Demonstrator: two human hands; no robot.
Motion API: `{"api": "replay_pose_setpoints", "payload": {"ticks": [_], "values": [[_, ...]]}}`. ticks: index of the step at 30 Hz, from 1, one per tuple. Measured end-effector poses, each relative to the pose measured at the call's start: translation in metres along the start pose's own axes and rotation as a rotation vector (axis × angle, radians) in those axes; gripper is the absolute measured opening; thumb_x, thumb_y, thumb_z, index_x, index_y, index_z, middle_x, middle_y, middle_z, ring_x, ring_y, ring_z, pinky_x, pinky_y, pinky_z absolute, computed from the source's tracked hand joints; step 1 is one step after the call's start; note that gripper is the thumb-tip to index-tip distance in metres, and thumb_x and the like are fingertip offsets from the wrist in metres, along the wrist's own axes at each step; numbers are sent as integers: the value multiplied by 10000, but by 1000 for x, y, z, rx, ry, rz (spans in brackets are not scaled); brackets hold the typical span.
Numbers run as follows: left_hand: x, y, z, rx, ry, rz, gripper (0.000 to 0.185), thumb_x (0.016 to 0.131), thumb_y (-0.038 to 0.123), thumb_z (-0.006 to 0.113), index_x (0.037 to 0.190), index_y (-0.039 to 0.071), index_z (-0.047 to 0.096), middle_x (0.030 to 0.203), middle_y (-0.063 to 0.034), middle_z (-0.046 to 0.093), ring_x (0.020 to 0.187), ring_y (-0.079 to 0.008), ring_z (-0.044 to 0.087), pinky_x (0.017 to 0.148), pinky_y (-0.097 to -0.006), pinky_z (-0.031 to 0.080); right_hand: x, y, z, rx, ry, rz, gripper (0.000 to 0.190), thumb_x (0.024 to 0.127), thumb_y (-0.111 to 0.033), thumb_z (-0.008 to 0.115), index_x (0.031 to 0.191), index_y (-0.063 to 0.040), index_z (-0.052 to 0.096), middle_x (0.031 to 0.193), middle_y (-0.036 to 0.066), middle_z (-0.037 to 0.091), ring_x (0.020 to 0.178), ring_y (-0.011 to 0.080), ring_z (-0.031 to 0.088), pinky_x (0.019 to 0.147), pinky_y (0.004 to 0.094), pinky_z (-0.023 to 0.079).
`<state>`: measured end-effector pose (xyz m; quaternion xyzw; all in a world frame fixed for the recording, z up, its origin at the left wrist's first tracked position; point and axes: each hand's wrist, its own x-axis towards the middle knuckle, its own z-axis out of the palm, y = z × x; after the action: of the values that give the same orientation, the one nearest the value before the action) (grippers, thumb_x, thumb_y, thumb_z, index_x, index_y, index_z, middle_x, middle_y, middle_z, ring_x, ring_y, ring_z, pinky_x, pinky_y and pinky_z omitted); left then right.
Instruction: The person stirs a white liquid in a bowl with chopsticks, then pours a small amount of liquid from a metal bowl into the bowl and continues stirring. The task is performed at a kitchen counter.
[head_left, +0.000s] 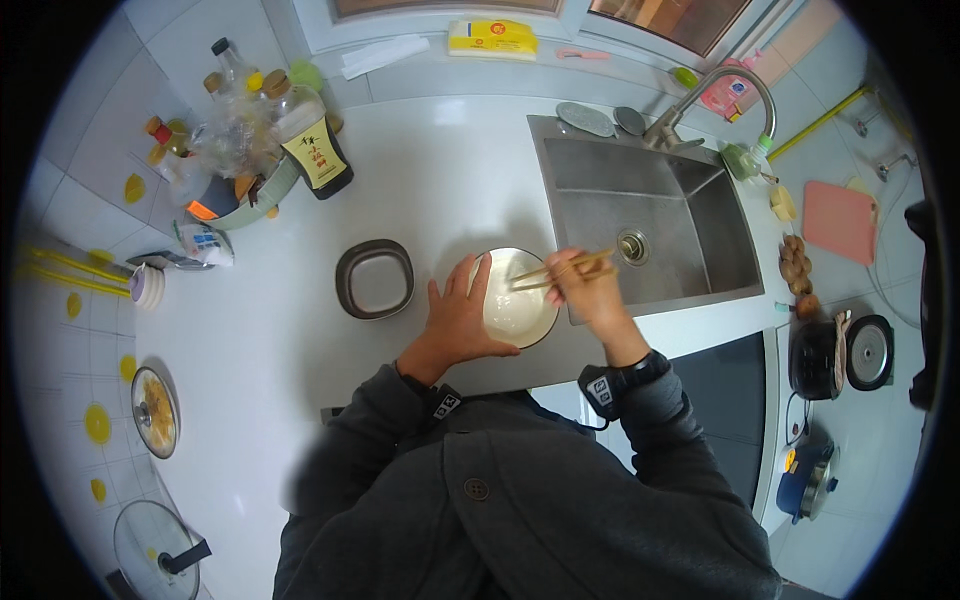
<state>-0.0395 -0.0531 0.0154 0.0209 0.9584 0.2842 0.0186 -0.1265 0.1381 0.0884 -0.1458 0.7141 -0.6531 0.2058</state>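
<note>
A cream bowl with a dark rim (525, 319) stands on the white counter beside the sink. My left hand (461, 315) spreads around the bowl's left side, thumb along the near rim and fingers along the left edge, steadying it. In my right hand (586, 289) is a pair of wooden chopsticks (532, 281), whose tips point down into the bowl. The chopsticks and right fingers are slightly blurred. Whitish, shiny contents show in the bowl; I cannot tell what they are. Left of my left hand sits a small rounded-square metal dish (375, 279), with nothing visible inside.
A steel sink (660, 217) with a faucet (675, 120) lies to the right. At the back left, a sauce bottle (319, 154) stands beside a pale green basin (274, 191) of bottles and bags. A glass lid (155, 412) is at the left, a rice cooker (814, 360) at the right.
</note>
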Motion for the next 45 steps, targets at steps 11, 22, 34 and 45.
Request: {"api": "replay_pose_setpoints", "payload": {"ticks": [11, 22, 34, 45], "values": [[-10, 9, 15, 25, 48, -66, 1371, 426, 621, 804, 1462, 78, 88, 1468, -186, 180, 1347, -358, 230, 977, -687, 205, 2, 1, -7, -98, -223, 105, 190, 919, -142, 546, 840, 23, 596, 656, 55, 603, 501, 99, 574, 441, 218, 456], [-11, 6, 17, -36, 63, -67, 1353, 417, 634, 800, 1470, 137, 112, 1485, -172, 172, 1324, -374, 289, 947, -697, 246, 4, -12, -3, -242, -85, 156, 252, 907, -197, 551, 789, 19, 602, 601, 53, 591, 467, 122, 571, 448, 244, 452], [-11, 9, 13, -46, 34, -82, 1336, 430, 601, 817, 1471, 146, 114, 1485, -193, 161, 1323, -397, 282, 965, -673, 243, 8, -4, -5, -197, 34, 157, 144, 908, -105, 532, 882, 22, 595, 661, 57, 593, 510, 113, 586, 441, 209, 460], [-11, 8, 15, -16, 14, -90, 1340, 432, 612, 813, 1467, 116, 120, 1476, -190, 179, 1315, -394, 294, 964, -649, 265, 10, 2, -5, -49, -119, 19, 208, 909, -162, 550, 804, 6, 611, 649, 64, 599, 503, 116, 582, 457, 255, 462]]}}
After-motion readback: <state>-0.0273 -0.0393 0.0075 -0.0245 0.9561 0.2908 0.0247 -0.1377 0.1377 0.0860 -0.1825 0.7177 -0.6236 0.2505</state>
